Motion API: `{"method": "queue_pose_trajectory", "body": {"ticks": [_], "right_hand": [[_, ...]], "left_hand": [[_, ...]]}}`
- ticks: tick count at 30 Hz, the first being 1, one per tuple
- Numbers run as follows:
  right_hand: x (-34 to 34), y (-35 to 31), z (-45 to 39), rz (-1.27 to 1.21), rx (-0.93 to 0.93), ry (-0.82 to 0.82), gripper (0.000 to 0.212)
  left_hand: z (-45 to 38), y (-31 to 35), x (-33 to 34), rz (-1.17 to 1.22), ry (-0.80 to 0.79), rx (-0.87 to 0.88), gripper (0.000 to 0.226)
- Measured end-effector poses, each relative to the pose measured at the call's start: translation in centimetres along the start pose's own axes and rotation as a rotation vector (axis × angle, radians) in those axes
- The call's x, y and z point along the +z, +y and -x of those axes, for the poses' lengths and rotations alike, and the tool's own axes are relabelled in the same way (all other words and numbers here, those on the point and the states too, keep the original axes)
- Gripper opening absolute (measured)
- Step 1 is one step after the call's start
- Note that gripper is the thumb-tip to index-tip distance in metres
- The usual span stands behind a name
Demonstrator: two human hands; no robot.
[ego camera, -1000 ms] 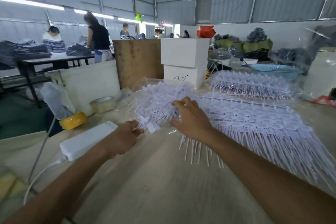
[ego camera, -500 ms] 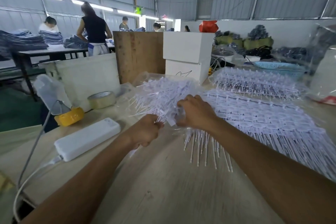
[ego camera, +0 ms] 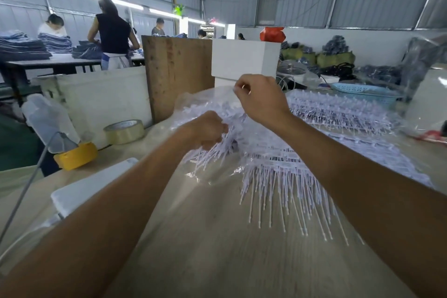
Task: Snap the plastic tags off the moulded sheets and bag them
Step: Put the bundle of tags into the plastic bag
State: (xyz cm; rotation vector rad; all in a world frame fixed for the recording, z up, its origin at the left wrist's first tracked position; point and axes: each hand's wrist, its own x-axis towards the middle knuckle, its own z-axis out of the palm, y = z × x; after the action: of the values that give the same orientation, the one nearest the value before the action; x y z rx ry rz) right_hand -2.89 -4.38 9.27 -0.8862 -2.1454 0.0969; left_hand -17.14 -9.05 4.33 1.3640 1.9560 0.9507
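Observation:
My left hand [ego camera: 208,129] grips a bundle of loose white plastic tags [ego camera: 215,155] at the mouth of a clear plastic bag [ego camera: 193,104]. My right hand [ego camera: 260,98] is raised above it and pinches the bag's upper edge, holding it up. Moulded sheets of white tags [ego camera: 285,169] lie spread on the wooden table [ego camera: 217,249] under my right forearm, their thin stems fanning toward me. More tag sheets [ego camera: 338,111] lie behind, partly under clear film.
Left of my arm lie a white power adapter [ego camera: 79,191] with cable, a yellow tape roll [ego camera: 76,156] and a clear tape roll [ego camera: 124,131]. Behind stand a white tub [ego camera: 101,97], a wooden board [ego camera: 176,72], white boxes [ego camera: 244,58] and a blue basket [ego camera: 362,92]. People work at far tables.
My right hand rose from the tag pile and now lifts the bag's edge. My left hand moved forward with its bundle of tags to the bag's mouth.

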Motion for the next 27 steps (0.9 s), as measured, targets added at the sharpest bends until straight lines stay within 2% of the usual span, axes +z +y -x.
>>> {"method": "queue_pose_trajectory", "body": {"ticks": [2,5,7,11,13,16,18,20,22,24,26,27], "right_hand": [[-0.4,-0.1,-1.1,0.043,-0.028,0.035,0.019],[-1.1,-0.2,-2.4,0.012,-0.035,0.09,0.022],[-1.4,-0.2,-2.8,-0.019,-0.05,0.12,0.024],[-1.2,0.3,-2.7,-0.025,-0.084,0.132,0.024],[-1.2,0.8,-2.4,-0.045,-0.084,0.123,0.024],[-1.5,1.2,-2.1,-0.023,-0.098,0.113,0.022],[-1.8,1.4,-2.0,-0.022,-0.097,0.12,0.022],[-2.1,1.4,-2.1,-0.05,-0.07,0.116,0.022],[-2.2,0.9,-2.0,-0.098,-0.048,0.112,0.022],[-2.2,-0.1,-1.7,-0.141,-0.067,0.122,0.022],[-2.5,-1.1,-1.3,-0.146,-0.124,0.119,0.021],[-2.6,-1.4,-1.1,-0.125,-0.161,0.107,0.021]], "left_hand": [[-2.8,1.6,0.6,-0.071,0.045,0.036,0.013],[-6.4,3.3,1.9,-0.177,0.176,0.074,0.024],[-8.3,4.1,3.0,-0.189,0.21,0.125,0.012],[-10.8,3.2,6.1,-0.432,0.346,0.125,0.033],[-11.4,2.4,7.1,-0.578,0.34,0.125,0.035],[-12.3,3.1,6.2,-0.632,0.238,0.162,0.033],[-11.8,3.3,4.9,-0.682,0.265,0.246,0.03],[-9.9,2.0,4.2,-0.801,0.378,0.353,0.043],[-7.7,-0.4,4.0,-0.964,0.356,0.356,0.062],[-6.7,-2.3,4.2,-0.947,0.211,0.21,0.063],[-6.9,-2.7,4.4,-0.703,0.097,0.066,0.058],[-7.3,-2.7,4.5,-0.574,0.092,0.039,0.056]]}}
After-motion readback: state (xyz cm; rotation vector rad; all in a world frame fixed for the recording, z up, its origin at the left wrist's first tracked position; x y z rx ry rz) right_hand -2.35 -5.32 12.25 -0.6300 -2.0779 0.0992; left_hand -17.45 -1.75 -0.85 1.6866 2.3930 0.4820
